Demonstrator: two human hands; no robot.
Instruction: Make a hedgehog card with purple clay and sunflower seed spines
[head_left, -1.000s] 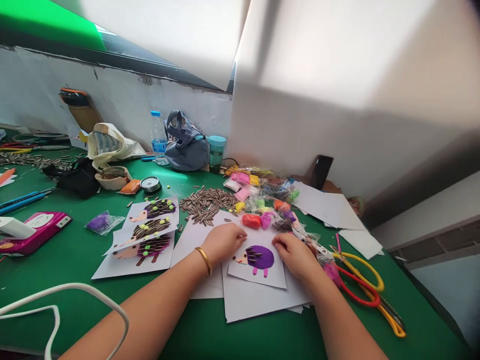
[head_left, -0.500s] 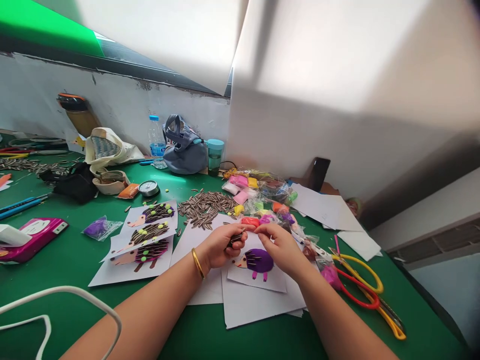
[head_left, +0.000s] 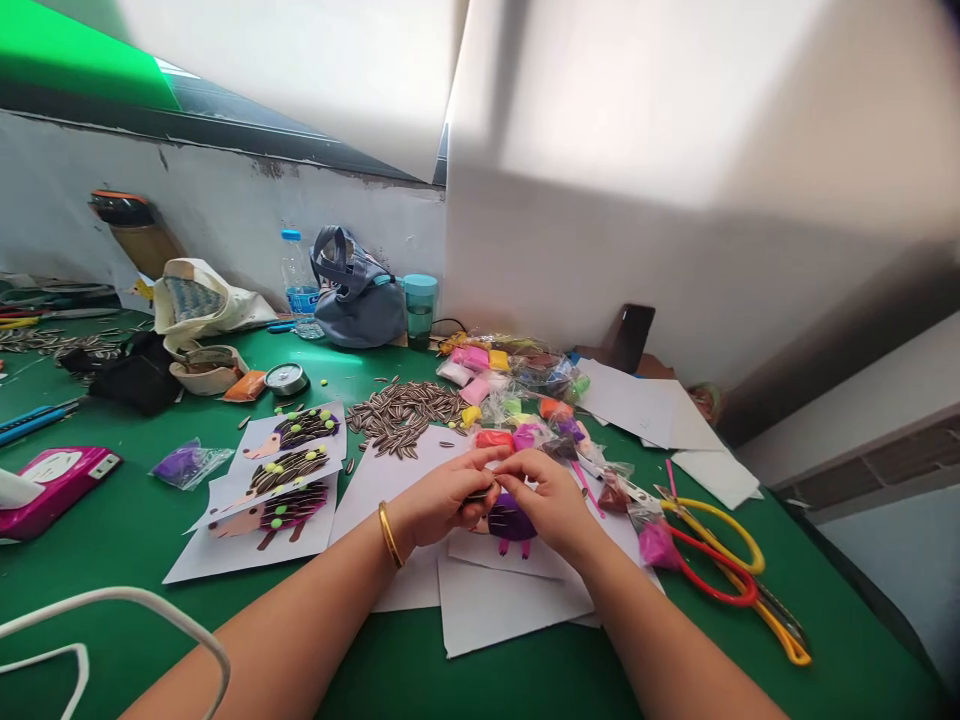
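Observation:
My left hand (head_left: 452, 495), with a gold bangle at the wrist, is curled round sunflower seeds. Its fingers meet those of my right hand (head_left: 546, 495), which is pinched at the left palm; whatever its fingertips hold is too small to make out. Beneath both hands lies a paper with a purple clay hedgehog (head_left: 514, 522) that has pink legs and some seeds on its back, partly hidden by the hands. Striped sunflower seeds (head_left: 405, 412) form a pile behind. Three finished-looking hedgehog pictures (head_left: 289, 500) with seed spines and green dots overlap at the left.
Bagged coloured clay (head_left: 517, 400) lies behind the hands. Yellow and red scissors (head_left: 739, 580) rest at the right. A blue bag (head_left: 360, 310), bottles, a round tin (head_left: 286, 379) and a phone (head_left: 632, 338) stand farther back. A magenta device (head_left: 64, 485) and white cable (head_left: 150, 603) are left.
My right hand has moved in against my left hand, and its fingers now touch the left palm. The view has shifted slightly, so the objects on the table appear farther left.

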